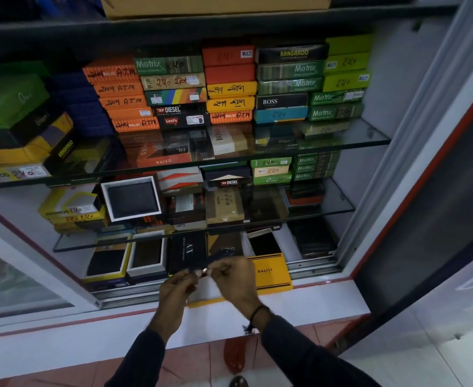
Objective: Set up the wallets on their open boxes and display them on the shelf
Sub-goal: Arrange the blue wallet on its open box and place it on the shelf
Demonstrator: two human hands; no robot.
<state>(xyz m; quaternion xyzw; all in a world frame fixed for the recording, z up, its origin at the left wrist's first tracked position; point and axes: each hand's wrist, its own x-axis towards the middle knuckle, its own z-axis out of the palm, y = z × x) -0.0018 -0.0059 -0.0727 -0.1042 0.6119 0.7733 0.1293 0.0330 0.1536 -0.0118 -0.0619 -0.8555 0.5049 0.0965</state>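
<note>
Both hands meet at the cabinet's bottom shelf: the left hand [178,286] and right hand [233,275] pinch a dark wallet [215,258] between closed fingertips, above the white ledge [327,297]. A yellow box [270,272] sits just right, a black box [186,254] directly behind, and open boxes [146,255] to the left. The glass shelf [327,212] edge hangs close overhead.
</note>
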